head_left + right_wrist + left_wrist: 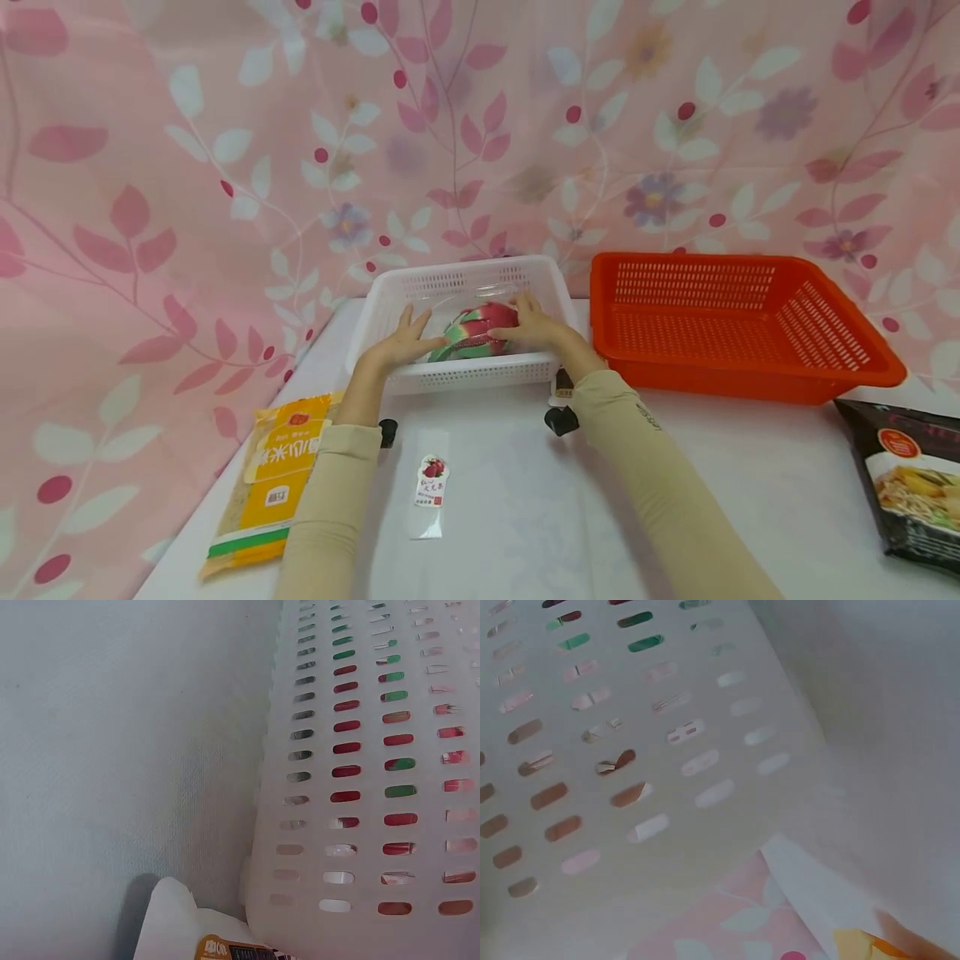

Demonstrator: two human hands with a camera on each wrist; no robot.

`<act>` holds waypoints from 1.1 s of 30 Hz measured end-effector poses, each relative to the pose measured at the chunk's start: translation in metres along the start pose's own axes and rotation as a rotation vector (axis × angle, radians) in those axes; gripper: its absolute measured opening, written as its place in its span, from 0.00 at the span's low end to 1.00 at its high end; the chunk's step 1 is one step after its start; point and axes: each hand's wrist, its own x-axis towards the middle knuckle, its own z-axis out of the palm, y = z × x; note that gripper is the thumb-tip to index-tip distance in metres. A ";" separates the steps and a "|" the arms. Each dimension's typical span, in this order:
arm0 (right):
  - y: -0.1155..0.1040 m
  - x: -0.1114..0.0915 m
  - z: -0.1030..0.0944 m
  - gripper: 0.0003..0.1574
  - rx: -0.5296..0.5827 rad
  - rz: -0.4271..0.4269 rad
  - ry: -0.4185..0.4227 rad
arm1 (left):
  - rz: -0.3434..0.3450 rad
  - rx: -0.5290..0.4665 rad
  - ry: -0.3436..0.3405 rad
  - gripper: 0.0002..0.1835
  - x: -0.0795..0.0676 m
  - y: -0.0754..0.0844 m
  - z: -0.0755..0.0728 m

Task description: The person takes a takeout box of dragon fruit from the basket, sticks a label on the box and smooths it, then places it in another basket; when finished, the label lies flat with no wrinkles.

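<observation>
A red and green dragon fruit [483,327], with clear plastic about it, lies inside a white perforated basket [480,371]. My left hand [405,342] reaches over the basket's near left side, fingers spread beside the fruit. From the right, my right hand [534,327] reaches in with its fingers spread at the fruit; the exact contact is hard to make out. Red and green show through the slots of the basket wall [360,870] in the right wrist view. In the left wrist view, the basket wall [727,750] hides most of the fruit and the hand.
An orange-red basket [735,375] stands right of the white one. A yellow food packet [270,492] lies at left, a black food packet [907,483] at far right. Nearer me is a clear strip with a dragon fruit label [432,482]. Floral cloth [480,125] hangs behind.
</observation>
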 end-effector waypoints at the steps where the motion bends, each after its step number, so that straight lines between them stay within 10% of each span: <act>1: 0.000 0.000 0.001 0.52 0.002 0.002 0.005 | 0.000 0.006 0.003 0.47 -0.001 0.000 0.001; 33: 0.000 0.004 0.002 0.52 -0.089 -0.045 0.060 | -0.001 0.056 0.086 0.49 0.001 0.003 0.002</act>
